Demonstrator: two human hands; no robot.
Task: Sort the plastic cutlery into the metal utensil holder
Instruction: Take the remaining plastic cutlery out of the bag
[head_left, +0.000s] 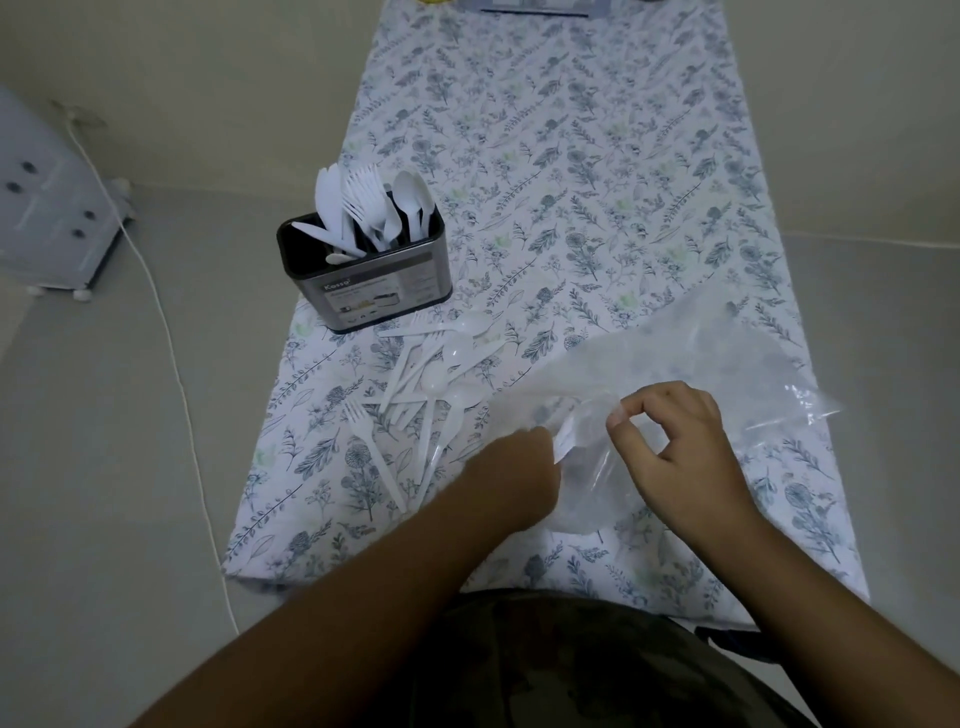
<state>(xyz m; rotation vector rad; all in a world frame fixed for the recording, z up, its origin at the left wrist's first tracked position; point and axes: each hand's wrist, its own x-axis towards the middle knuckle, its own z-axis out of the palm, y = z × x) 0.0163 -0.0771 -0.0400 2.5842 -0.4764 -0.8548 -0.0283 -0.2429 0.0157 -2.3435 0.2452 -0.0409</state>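
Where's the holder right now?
In the head view, the holder stands upright near the cloth's left edge, just beyond the loose cutlery pile.

Loose cutlery (431, 374) and a clear plastic bag (675, 358) crowd the near tabletop (597, 156). Beyond the utensil holder (366, 270), the far stretch lies open.

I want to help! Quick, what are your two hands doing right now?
Left hand: fingers hidden, at the edge of the clear plastic bag; grip cannot be told.
Right hand: pinching the bag.
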